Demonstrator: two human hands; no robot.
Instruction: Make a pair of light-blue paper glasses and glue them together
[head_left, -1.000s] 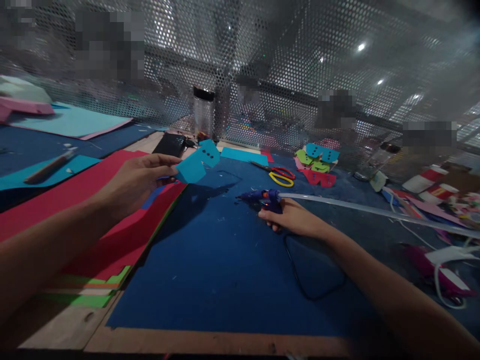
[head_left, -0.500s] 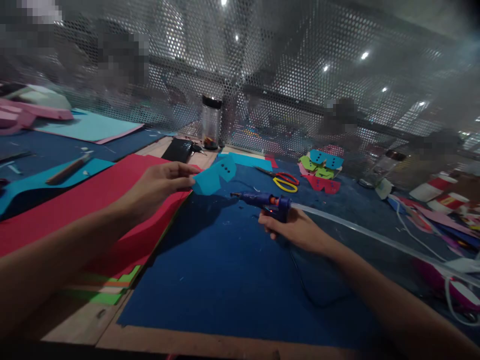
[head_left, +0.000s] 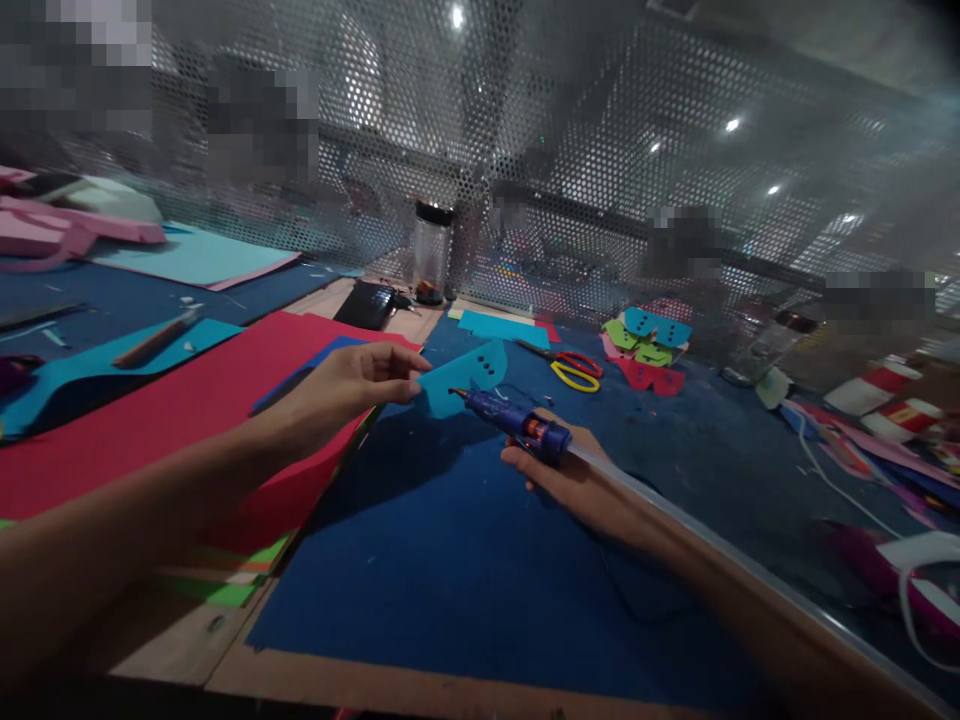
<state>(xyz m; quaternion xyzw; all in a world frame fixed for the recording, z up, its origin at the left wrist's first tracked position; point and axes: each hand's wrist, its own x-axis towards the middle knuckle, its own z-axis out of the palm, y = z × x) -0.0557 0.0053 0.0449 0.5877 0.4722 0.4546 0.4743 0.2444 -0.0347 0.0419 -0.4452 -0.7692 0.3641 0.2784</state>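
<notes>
My left hand point(head_left: 352, 385) pinches a light blue foam cut-out point(head_left: 461, 375) with three small dark holes, held above the dark blue mat point(head_left: 465, 560). My right hand point(head_left: 562, 475) is wrapped round a purple glue gun point(head_left: 517, 422) with a long clear glue stick point(head_left: 720, 545) trailing back along my forearm. The gun's nozzle touches the lower edge of the cut-out. A black cord runs from the gun across the mat.
Red, green and orange foam sheets point(head_left: 172, 420) are stacked at left. Red-and-yellow scissors point(head_left: 570, 368), a pile of coloured cut-outs point(head_left: 645, 345), a clear jar point(head_left: 431, 255) and a black case point(head_left: 365, 303) lie by the perforated metal screen point(head_left: 570, 170). Cups and clutter crowd the right edge.
My right hand has lifted the glue gun off the mat and swung its nozzle up to the cut-out. My left hand has lowered the cut-out toward the gun.
</notes>
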